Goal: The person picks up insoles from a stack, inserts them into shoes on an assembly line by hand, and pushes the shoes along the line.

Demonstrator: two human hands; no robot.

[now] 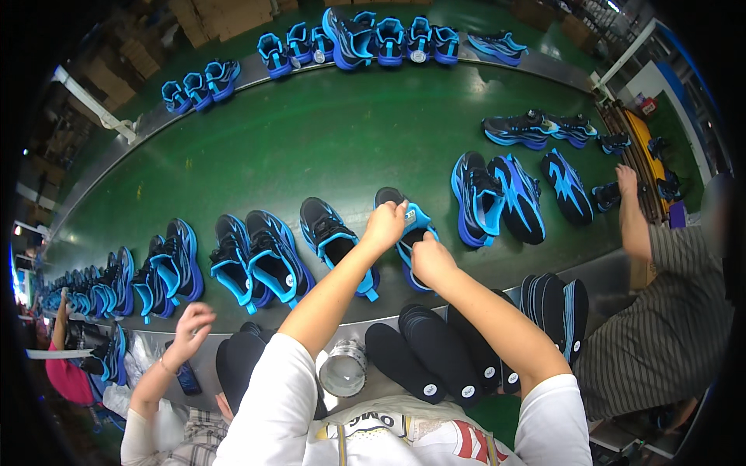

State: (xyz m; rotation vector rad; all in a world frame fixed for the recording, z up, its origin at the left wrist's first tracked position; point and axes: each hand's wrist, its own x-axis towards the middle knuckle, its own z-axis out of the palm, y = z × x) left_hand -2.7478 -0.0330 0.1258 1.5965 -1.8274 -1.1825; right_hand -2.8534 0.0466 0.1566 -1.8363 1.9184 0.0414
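Note:
A black and blue sneaker [416, 221] stands on the green work surface in front of me, toe pointing away. My left hand [385, 225] pinches its tongue near the light label. At the shoe's opening is my right hand [432, 261], fingers curled; the shoe's inside is partly covered, and what those fingers hold is hidden. Just left of it stands another sneaker [326, 225], partly behind my left forearm. Black insoles [423, 342] with round white stickers lie on the metal ledge close to my body.
Sneakers [264, 256] line the near edge leftward; more [474, 194] lie at right. Others stand on the far ledge [303, 68]. A clear round container [343, 371] sits beside the insoles. Co-workers' hands show at left [190, 330] and right [626, 180].

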